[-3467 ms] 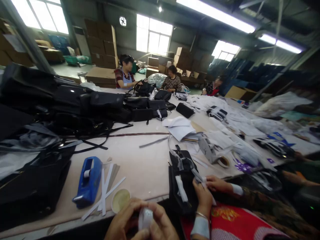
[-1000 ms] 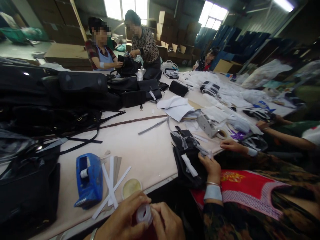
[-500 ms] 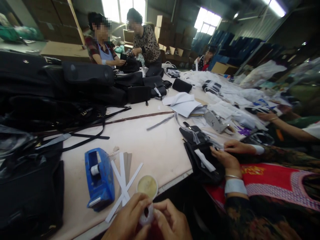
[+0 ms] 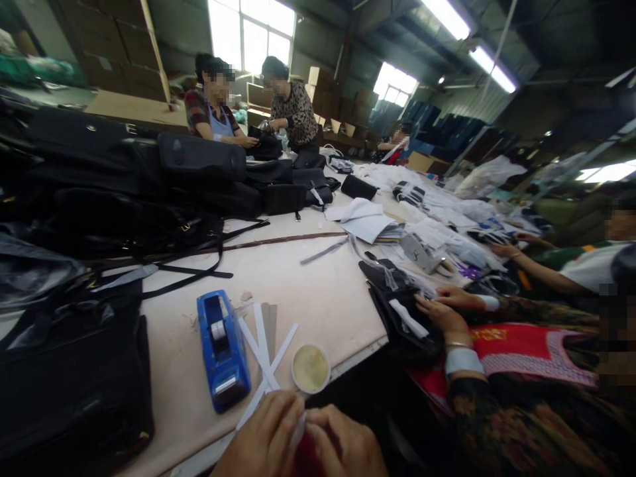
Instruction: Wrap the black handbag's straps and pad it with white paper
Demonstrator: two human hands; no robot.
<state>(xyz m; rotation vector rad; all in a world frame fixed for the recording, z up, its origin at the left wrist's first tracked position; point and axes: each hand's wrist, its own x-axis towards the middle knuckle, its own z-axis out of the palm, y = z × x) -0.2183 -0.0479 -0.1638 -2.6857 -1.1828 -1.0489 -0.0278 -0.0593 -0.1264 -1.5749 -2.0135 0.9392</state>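
Observation:
My left hand (image 4: pixel 263 434) and my right hand (image 4: pixel 342 440) meet at the bottom middle, in front of the table edge. Between them they pinch a small whitish roll of tape (image 4: pixel 299 429), mostly hidden by the fingers. Just beyond stands a round tub of yellowish paste (image 4: pixel 311 368). White paper strips (image 4: pixel 262 341) lie crossed to the left of the tub, one running behind my left hand. Further left is a blue tape dispenser (image 4: pixel 223 354) with only a white hub in its cradle.
Black bags (image 4: pixel 74 371) are heaped along the left and back. At right a co-worker's hands (image 4: pixel 442 315) are on a black backpack (image 4: pixel 397 298). White paper sheets (image 4: pixel 365 218) and a grey box (image 4: pixel 420 252) lie further back. Other people work around the table (image 4: pixel 318 285).
The roll has turned so its hole no longer faces me, and my fingers cover more of it. My view has tilted up and shifted slightly left.

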